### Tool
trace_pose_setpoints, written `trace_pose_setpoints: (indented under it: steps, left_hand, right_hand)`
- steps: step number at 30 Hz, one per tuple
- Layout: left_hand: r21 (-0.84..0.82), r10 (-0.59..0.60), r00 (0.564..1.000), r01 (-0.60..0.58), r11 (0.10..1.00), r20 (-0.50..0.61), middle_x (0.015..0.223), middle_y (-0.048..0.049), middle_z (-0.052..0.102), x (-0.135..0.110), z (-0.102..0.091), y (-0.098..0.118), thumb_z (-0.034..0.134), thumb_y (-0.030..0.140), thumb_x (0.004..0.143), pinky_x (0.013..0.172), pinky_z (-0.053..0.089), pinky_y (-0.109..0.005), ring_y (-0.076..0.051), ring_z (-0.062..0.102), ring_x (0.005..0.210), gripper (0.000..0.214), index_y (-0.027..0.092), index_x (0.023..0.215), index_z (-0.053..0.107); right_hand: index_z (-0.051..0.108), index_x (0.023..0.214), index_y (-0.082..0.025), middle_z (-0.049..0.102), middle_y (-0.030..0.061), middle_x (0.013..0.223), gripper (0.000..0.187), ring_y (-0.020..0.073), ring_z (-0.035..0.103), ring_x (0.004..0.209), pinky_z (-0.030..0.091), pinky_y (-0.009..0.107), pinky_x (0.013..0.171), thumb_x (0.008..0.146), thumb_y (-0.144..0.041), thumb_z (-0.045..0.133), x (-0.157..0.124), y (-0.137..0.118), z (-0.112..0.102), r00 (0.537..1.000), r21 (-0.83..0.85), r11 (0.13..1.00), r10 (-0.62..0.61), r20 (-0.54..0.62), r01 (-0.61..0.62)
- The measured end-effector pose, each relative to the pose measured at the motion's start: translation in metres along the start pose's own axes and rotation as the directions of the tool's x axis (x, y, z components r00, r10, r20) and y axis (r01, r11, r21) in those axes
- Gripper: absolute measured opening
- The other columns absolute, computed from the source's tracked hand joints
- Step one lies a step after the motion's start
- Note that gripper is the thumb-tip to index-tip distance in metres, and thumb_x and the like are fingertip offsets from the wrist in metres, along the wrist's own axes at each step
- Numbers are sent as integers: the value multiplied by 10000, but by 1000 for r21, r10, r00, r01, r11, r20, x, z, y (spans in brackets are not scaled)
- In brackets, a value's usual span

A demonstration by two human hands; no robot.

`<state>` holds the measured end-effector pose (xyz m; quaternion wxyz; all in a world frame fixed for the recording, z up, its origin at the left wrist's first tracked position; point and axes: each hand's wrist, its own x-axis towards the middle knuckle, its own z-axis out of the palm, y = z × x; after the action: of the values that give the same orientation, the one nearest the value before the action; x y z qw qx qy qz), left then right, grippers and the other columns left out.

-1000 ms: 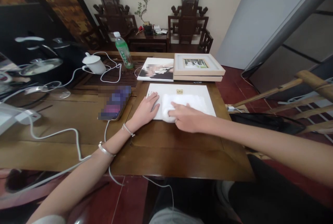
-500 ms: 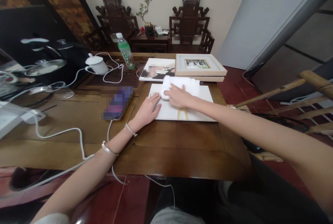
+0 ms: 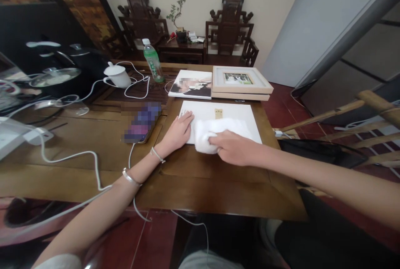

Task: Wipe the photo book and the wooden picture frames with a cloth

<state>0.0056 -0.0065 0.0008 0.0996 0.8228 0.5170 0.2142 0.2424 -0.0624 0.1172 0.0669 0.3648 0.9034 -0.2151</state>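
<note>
A flat white panel (image 3: 200,109) with a small tan piece (image 3: 218,113) near its middle lies on the table before me. My left hand (image 3: 179,130) rests with fingers stretched out on the panel's left edge, a bracelet and a bangle on that arm. Bunched in my right hand (image 3: 233,148) is a white towel (image 3: 223,127), pressed over the panel's near edge and hanging slightly past it. The towel hides the near part of the panel and some of my right fingertips.
Behind the panel lie a photo print (image 3: 193,83) and stacked wooden picture frames (image 3: 242,78). Leftward are a phone (image 3: 142,122), a white lidded cup (image 3: 118,76), a green-labelled bottle (image 3: 153,61) and white cables (image 3: 96,164). A wooden chair (image 3: 378,106) stands to the right.
My right hand has drawn the towel toward me, from the panel's far part to its near edge, uncovering the tan piece. My left hand stays on the left edge.
</note>
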Motion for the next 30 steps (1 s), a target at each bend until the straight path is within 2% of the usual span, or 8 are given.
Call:
trace_pose_setpoints:
  steps: [2, 4, 9, 13, 17, 22, 26, 30]
  left_hand:
    - [-6, -10, 1000, 10, 1000, 0, 1629, -166, 502, 0, 0, 0, 375, 136, 994, 1282, 321, -602, -316, 415, 1556, 532, 134, 1488, 572]
    - [-9, -17, 1000, 17, 1000, 6, 1631, -165, 499, 0, 0, -1, 367, 142, 996, 1280, 319, -610, -315, 416, 1555, 534, 139, 1491, 570]
    - [-8, -10, 1000, 10, 1000, 12, 1633, -202, 483, -2, -1, -2, 338, 173, 1012, 1280, 314, -615, -327, 406, 1560, 532, 81, 1486, 560]
    - [-14, -12, 1000, 12, 1000, 18, 1638, -195, 479, -2, -3, -3, 334, 180, 1015, 1276, 314, -630, -334, 404, 1560, 532, 89, 1488, 559]
    - [-17, -10, 1000, 10, 1000, 16, 1640, -184, 480, -2, -4, -2, 336, 171, 1014, 1273, 318, -633, -330, 405, 1560, 530, 117, 1492, 561]
    - [-10, -9, 999, 10, 1000, 31, 1644, -180, 476, -2, -5, 1, 332, 169, 1020, 1292, 298, -603, -319, 386, 1572, 527, 111, 1494, 556]
    - [-9, -13, 1000, 13, 1000, 21, 1639, -176, 485, -2, -5, 3, 334, 163, 1015, 1286, 307, -614, -323, 396, 1566, 527, 120, 1491, 559]
    - [-11, -15, 1000, 15, 1000, 16, 1639, -177, 483, -3, -5, 3, 346, 160, 1013, 1280, 312, -623, -327, 394, 1566, 526, 127, 1494, 558]
  right_hand:
    - [549, 849, -196, 677, 112, 919, 202, 206, 576, 775, 429, 340, 746, 829, -43, 419, 14, 13, -9, 999, -31, 999, 22, -24, -23]
    - [590, 896, -184, 693, 128, 946, 204, 215, 573, 782, 401, 325, 712, 848, -62, 435, 34, 26, -18, 997, -70, 997, 38, -63, -43]
    - [669, 1014, -149, 727, 192, 1150, 286, 277, 639, 1004, 431, 326, 808, 880, -62, 431, 83, 42, -44, 977, -73, 984, 153, -146, -165]
    - [687, 1056, -152, 726, 179, 1257, 336, 289, 644, 1098, 450, 328, 886, 859, -61, 431, 94, 55, -64, 956, -33, 973, 219, -197, -229]
    - [671, 1028, -151, 734, 176, 1228, 307, 292, 657, 1032, 474, 332, 841, 828, -79, 450, 78, 83, -70, 928, -6, 951, 299, -220, -308]
    - [637, 934, -173, 724, 169, 1085, 228, 283, 627, 956, 458, 350, 819, 817, -89, 460, 35, 108, -57, 922, -43, 946, 304, -238, -323]
    - [547, 795, -203, 630, 103, 812, 164, 245, 570, 806, 411, 337, 752, 799, -65, 458, -3, 92, -35, 959, -128, 959, 229, -166, -251]
    - [457, 740, -226, 580, 60, 760, 216, 216, 559, 764, 385, 309, 715, 768, -12, 460, -44, 59, -11, 976, -88, 975, 198, -85, -206]
